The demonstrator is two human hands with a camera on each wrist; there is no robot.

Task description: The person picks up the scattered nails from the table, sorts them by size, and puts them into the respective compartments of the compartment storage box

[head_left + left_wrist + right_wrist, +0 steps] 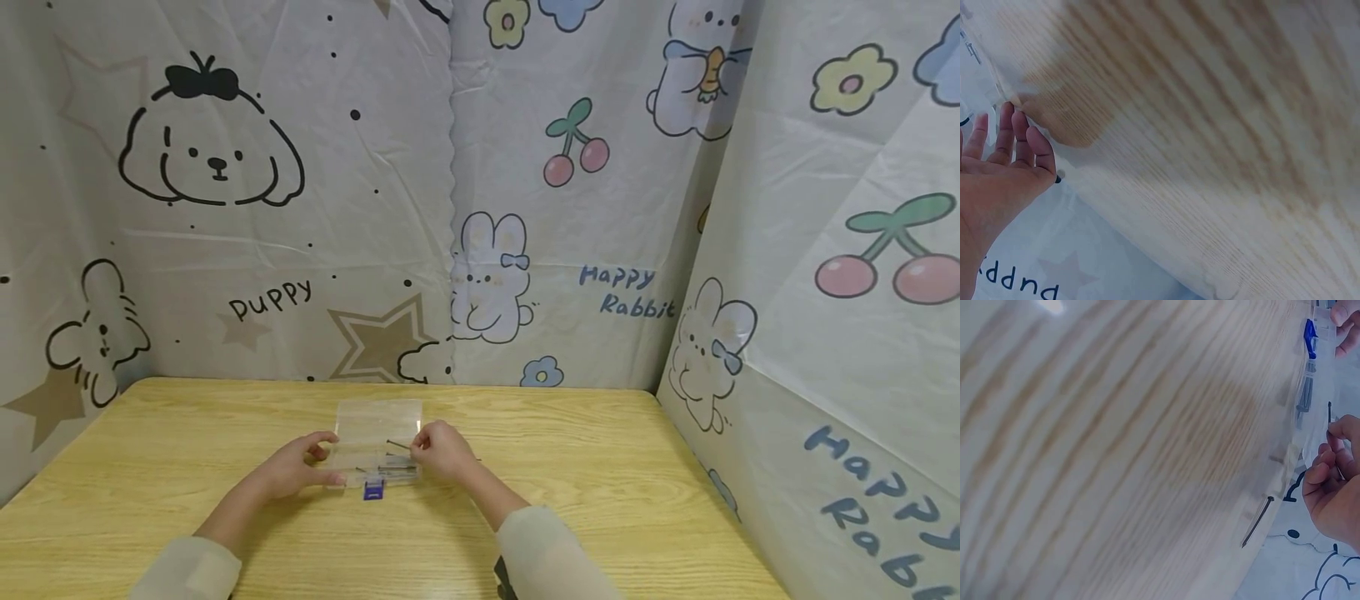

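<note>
A clear plastic box (352, 478) stands on the table with its lid (371, 417) raised at the back and a blue latch (373, 490) at its front. Several dark nails (396, 470) lie inside, near its right end. My left hand (298, 465) grips the box's left end, thumb at the front corner and fingers farther back. Between thumb and fingertips, my right hand (444, 450) pinches a nail (397, 444) over the right part of the box. Its shank also shows past the fingertips in the right wrist view.
Another nail (1257, 522) lies on the wooden table (585, 483), to the right of the box. A printed cloth (360, 233) hangs behind the table, and a similar one (840, 350) along the right side.
</note>
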